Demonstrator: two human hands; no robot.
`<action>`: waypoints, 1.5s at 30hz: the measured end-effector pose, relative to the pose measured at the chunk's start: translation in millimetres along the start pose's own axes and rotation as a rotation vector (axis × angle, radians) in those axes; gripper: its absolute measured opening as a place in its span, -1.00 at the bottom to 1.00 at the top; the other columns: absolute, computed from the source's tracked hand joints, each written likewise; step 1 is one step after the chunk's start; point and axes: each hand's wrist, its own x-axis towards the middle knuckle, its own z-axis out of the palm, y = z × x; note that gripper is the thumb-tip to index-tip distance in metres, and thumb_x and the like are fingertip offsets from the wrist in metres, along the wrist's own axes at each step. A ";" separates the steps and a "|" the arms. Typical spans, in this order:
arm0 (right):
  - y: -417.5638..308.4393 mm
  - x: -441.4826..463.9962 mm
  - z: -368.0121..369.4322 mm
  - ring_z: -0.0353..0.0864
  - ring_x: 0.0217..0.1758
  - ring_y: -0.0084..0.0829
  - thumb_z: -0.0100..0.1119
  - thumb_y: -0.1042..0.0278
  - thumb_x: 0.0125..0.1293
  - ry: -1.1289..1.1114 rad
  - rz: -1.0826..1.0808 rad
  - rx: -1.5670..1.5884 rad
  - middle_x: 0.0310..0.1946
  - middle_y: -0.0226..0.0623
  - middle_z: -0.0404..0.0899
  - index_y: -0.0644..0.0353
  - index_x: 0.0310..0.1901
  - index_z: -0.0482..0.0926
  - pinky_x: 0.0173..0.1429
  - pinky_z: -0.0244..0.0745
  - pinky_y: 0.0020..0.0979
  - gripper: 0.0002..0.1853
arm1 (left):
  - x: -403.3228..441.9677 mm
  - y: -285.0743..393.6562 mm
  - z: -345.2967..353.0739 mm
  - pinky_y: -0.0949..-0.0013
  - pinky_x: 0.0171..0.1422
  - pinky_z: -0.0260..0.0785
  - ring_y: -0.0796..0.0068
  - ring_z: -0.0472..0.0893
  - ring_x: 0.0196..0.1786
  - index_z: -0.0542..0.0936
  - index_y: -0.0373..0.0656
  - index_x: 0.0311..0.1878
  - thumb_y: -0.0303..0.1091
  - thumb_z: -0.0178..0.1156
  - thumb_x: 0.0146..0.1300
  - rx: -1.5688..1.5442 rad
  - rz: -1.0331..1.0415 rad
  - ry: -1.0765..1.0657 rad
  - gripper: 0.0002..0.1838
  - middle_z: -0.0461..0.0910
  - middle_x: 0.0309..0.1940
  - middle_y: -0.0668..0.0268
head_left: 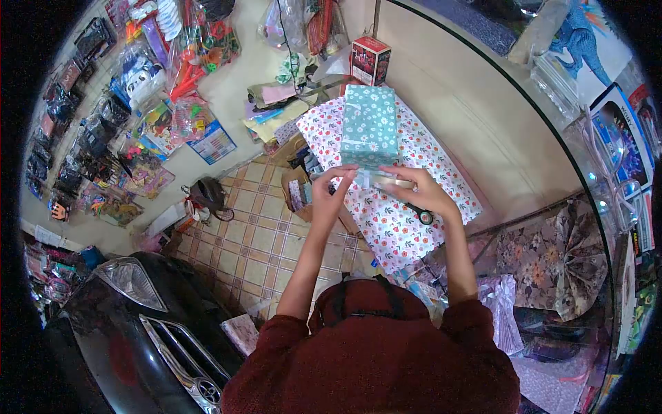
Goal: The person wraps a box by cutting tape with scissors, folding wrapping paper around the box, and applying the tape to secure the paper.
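Just above the middle of the frame, I see a teal daisy-print box (369,124) on spread flowered paper (434,165). At its near edge the right hand (429,193) grips a tape roll (401,181); whether the left hand (331,186) pinches the tape's end, I can't quite tell. Scissors (426,218) lie just below. Tiled floor (248,228) shows left of centre, bagged toys (196,76) hang upper left, and a black car front (96,345) fills the lower left.

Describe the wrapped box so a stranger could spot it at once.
Find the big white sheet printed with small red and pink flowers. On its far part, just past the left hand and right hand, sits the wrapped box. Its teal paper with white daisies sets it apart from the sheet and the red-and-black box beyond it.
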 end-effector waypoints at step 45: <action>71.7 -28.7 -11.1 0.57 -0.01 -0.14 0.38 0.37 0.11 0.341 0.007 -0.613 -0.25 -0.11 0.60 0.23 -0.24 0.70 0.02 0.48 -0.21 -0.81 | -38.8 -51.3 -12.6 0.19 0.36 0.34 0.24 0.62 0.10 0.62 -0.30 -0.10 -0.17 0.06 0.45 -0.527 -0.391 -0.061 -0.66 0.64 0.03 0.02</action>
